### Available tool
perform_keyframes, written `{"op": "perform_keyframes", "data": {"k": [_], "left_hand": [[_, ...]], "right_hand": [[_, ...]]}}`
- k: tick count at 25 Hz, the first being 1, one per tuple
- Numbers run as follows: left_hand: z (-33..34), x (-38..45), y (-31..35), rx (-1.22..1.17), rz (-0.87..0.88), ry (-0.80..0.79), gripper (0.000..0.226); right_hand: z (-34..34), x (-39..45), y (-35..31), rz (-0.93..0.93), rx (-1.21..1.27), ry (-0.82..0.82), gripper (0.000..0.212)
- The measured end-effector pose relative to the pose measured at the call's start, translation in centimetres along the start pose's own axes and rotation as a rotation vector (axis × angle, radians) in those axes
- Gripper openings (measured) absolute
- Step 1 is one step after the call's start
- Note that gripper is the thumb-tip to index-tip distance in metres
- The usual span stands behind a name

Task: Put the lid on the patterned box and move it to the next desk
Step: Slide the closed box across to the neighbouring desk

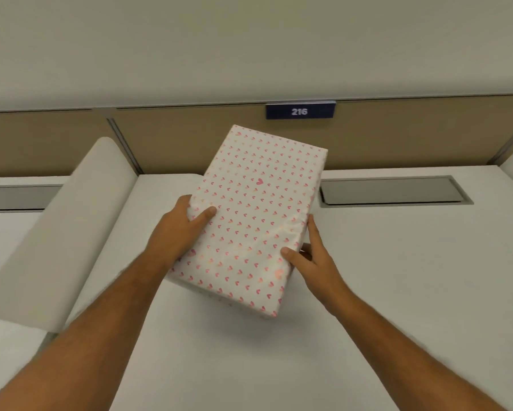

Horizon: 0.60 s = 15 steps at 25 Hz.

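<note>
The patterned box is white with small pink hearts, and its lid is on. It is tilted, its far end raised toward the back partition, above the white desk. My left hand grips its left edge with the thumb on the lid. On the near right corner my right hand holds it, thumb on top and fingers along the side. Whether the near end touches the desk is hidden.
A low white divider separates this desk from the one at the left. A tan partition with a blue sign reading 216 runs along the back. Grey cable trays sit in both desktops.
</note>
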State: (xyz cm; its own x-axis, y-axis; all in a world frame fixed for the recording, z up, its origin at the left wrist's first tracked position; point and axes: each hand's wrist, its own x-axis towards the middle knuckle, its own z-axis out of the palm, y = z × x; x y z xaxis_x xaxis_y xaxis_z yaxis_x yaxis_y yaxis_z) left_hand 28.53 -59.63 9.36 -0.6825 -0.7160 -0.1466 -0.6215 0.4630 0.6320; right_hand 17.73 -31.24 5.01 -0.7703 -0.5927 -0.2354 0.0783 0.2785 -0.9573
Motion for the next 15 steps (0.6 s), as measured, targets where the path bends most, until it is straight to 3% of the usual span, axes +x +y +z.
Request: {"op": "perform_keyframes", "data": {"k": [7, 15], "left_hand": [[-13.1, 7.6, -12.4, -0.019, -0.101, 0.156, 0.089], [-15.3, 12.6, -18.3, -0.093, -0.112, 0.176, 0.087]], "right_hand": [[16.9, 11.0, -6.6, -0.064, -0.075, -0.197, 0.104], [24.1, 18.5, -8.9, -0.072, -0.113, -0.269, 0.097]]}}
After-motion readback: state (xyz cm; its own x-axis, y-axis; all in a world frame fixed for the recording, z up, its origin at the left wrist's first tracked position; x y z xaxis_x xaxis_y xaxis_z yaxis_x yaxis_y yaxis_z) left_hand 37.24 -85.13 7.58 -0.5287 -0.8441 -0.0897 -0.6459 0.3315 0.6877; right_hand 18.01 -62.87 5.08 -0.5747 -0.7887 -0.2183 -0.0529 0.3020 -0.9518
